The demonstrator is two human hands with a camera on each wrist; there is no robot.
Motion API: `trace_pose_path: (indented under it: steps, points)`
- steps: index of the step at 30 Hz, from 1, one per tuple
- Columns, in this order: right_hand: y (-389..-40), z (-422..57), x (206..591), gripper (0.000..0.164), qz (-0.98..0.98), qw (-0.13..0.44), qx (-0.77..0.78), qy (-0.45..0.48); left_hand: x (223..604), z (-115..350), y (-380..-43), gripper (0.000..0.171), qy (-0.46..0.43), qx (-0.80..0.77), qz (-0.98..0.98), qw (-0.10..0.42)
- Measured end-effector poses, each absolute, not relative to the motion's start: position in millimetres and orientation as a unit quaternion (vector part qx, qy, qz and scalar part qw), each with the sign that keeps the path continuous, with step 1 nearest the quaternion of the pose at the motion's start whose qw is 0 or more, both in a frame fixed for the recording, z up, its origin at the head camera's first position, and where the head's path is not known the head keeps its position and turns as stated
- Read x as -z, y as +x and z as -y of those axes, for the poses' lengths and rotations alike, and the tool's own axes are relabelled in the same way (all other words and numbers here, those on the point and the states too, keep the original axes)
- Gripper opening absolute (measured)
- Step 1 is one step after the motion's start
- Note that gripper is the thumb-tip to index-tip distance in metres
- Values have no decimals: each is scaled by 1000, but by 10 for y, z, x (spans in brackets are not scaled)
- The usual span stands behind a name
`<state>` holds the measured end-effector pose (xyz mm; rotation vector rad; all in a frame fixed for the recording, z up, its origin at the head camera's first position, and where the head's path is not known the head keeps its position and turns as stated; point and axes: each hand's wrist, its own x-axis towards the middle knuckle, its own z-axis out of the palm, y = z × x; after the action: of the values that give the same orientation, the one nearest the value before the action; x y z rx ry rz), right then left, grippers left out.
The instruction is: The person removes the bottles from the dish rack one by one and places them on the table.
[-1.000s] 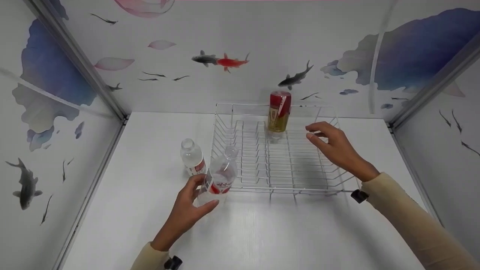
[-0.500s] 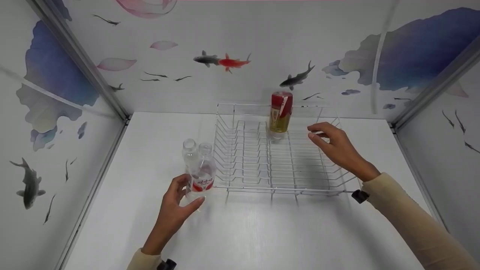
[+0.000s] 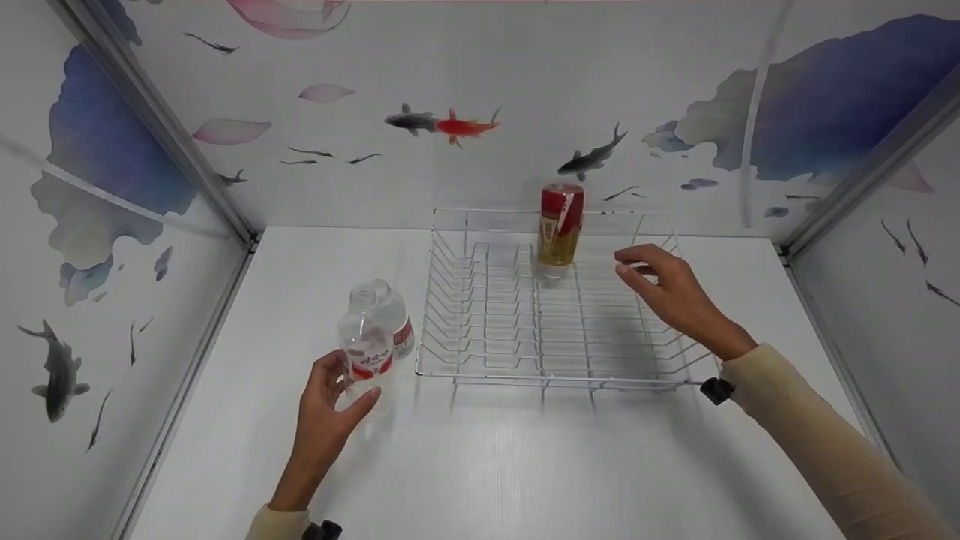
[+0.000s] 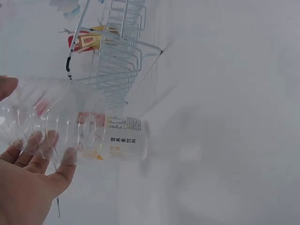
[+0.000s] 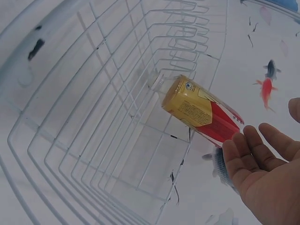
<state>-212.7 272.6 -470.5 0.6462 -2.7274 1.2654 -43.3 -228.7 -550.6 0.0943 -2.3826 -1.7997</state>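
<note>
My left hand (image 3: 322,420) grips a clear plastic bottle (image 3: 367,360) with a red-and-white label, upright and mouth up, left of the rack. Its ribbed lower body (image 4: 51,112) lies between thumb and fingers in the left wrist view. Right behind it stands a smaller clear bottle (image 3: 403,330), partly hidden by it. My right hand (image 3: 667,292) hovers over the right side of the rack with fingers loosely bent, holding nothing. Near it a red-and-gold bottle (image 3: 559,225) stands neck down at the rack's back; its fingertips overlap the red end in the right wrist view.
A white wire dish rack (image 3: 517,380) sits on the white table (image 3: 495,465), with rows of upright dividers on its left half. Walls printed with fish (image 3: 465,127) close in the back and both sides.
My left hand has moved left with the clear bottle, from the rack's front left corner to in front of the smaller bottle. My right hand has stayed in place.
</note>
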Motion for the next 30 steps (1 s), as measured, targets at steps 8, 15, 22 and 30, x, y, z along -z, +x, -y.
trace_pose_path:
  steps: [8,15,22,30]
  points:
    - [-2145,-2742,4735,40,887,31,-412,205,5646,2388,-512,77,60,615,783,68]
    - [-2171,-2720,4739,39,884,27,-422,201,5761,2441,-606,79,79,621,778,62]
    - [-2180,-2726,4750,40,883,20,-429,189,5862,2426,-661,77,73,636,766,60]
    - [-2190,-2765,4773,40,881,17,-435,185,5934,2377,-720,77,55,657,750,58]
